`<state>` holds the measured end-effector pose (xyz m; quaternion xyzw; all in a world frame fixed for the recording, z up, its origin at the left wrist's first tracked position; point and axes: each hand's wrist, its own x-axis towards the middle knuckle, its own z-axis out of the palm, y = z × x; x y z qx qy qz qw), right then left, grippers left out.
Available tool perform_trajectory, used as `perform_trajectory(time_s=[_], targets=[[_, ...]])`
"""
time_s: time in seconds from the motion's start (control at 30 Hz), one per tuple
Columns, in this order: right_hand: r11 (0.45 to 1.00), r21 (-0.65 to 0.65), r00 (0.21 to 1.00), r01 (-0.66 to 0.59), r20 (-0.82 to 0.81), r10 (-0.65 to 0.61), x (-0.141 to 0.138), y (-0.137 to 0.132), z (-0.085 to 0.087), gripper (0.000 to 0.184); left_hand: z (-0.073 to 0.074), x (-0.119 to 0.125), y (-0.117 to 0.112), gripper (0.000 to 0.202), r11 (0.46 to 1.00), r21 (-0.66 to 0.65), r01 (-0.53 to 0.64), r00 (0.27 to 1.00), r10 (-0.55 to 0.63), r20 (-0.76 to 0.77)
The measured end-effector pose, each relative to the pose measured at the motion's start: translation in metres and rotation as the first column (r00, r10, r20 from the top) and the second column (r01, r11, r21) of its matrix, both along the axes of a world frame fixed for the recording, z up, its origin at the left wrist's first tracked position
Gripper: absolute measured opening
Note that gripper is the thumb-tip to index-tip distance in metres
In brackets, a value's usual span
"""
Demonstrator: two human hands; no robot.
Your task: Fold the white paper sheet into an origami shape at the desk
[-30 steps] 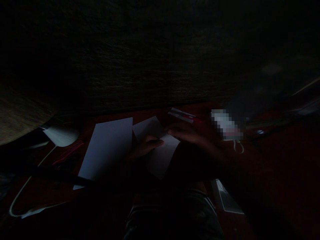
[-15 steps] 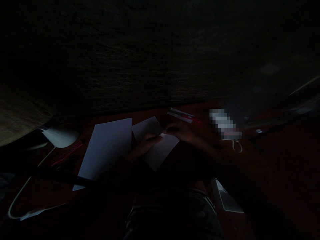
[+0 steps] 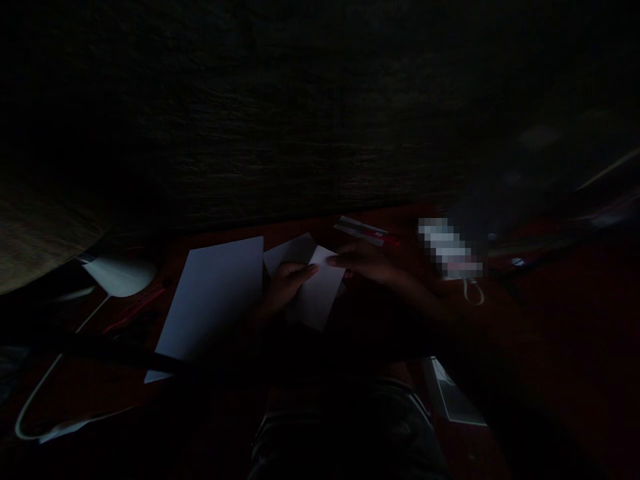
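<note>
The scene is very dark. Both hands hold a small white sheet of paper (image 3: 317, 297) above a reddish table (image 3: 550, 313). My left hand (image 3: 285, 287) grips its left edge, fingers curled over the top. My right hand (image 3: 363, 261) pinches the sheet's upper right corner. A second small sheet (image 3: 287, 252) lies just behind it. A larger white sheet (image 3: 210, 297) lies flat to the left of my left hand.
A white lamp head (image 3: 120, 275) with a white cable (image 3: 45, 383) sits at the left, red sticks (image 3: 133, 310) beside it. A red-and-white packet (image 3: 363, 231) lies behind my right hand. A blurred white object (image 3: 450, 250) sits to the right, another paper (image 3: 453, 397) near the front edge.
The small sheet has been lifted and turned more upright, its lower end drawn up and toward me. Both hands have shifted slightly back and closer together at its top.
</note>
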<state>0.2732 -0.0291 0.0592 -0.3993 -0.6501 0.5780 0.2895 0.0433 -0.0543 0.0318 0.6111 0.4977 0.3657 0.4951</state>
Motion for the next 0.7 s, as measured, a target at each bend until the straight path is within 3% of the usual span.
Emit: perform_trajectory(time_s=[0.7], targets=[[0.999,-0.019,0.999,0.051,0.012,-0.051,0.0010,-0.0006,0.0008,0.047,-0.0011,0.0017,0.0048,0.056,0.998,-0.059,-0.017,0.999,0.020,0.044]])
